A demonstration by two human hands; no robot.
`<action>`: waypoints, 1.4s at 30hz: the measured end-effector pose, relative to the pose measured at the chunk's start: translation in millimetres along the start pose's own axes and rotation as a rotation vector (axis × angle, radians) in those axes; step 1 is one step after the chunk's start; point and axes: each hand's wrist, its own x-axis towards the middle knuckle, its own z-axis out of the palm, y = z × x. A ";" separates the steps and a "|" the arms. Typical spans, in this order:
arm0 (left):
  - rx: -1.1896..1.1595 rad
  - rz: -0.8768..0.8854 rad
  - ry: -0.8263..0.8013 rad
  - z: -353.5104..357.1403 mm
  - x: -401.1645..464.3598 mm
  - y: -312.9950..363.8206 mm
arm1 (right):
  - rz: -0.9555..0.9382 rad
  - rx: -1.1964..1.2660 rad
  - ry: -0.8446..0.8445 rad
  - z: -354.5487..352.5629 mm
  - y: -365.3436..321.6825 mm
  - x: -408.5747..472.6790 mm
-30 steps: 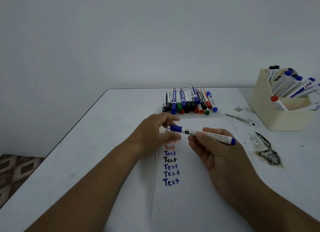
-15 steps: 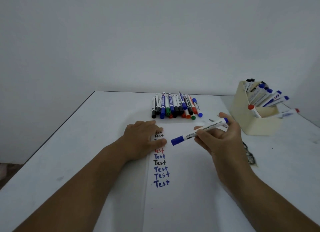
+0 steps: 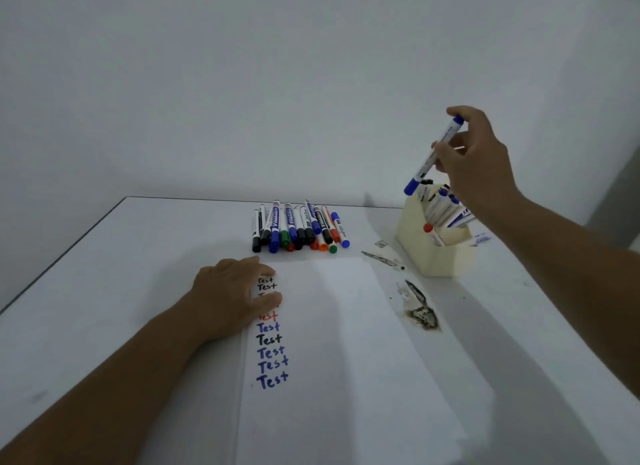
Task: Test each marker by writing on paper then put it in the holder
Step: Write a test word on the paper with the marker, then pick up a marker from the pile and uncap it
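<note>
Right hand [image 3: 474, 163] is up in the upper right of the frame, fingers pinched around the barrel of a blue-capped marker [image 3: 433, 154]. Marker is tilted, capped end pointing down-left and hanging just above the open top of the cream holder [image 3: 433, 256]; not in the holder yet

Holder sits right of centre on the white table [image 3: 104, 291], already holding several markers, mostly blue caps plus one red cap leaning out the front

Left hand [image 3: 235, 294] is left of centre, palm down, fingers fairly straight and pressing flat on the upper left part of the paper [image 3: 346, 343], gripping nothing. It covers part of the column of "Test" words [image 3: 272, 352] written in black, red and blue down the paper's left side

Pile of untested markers [image 3: 298, 229] lies at centre frame, just beyond the paper's far edge, laid side by side with caps toward the camera: black, blue, green, orange

Dark scorch-like stain [image 3: 420, 312] on the table between paper and holder, smaller marks just above it near the holder's base
</note>
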 end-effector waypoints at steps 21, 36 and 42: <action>-0.053 -0.015 -0.004 -5.8 -2.8 4.3 | 0.205 -0.364 -0.273 -3.5 75.6 17.2; -0.054 -0.026 -0.001 -7.7 -4.0 8.8 | 0.026 0.197 -0.384 100.1 -19.3 -101.5; -0.091 -0.027 0.027 -7.9 -6.5 8.0 | 0.318 0.355 -0.497 148.5 -3.1 -141.8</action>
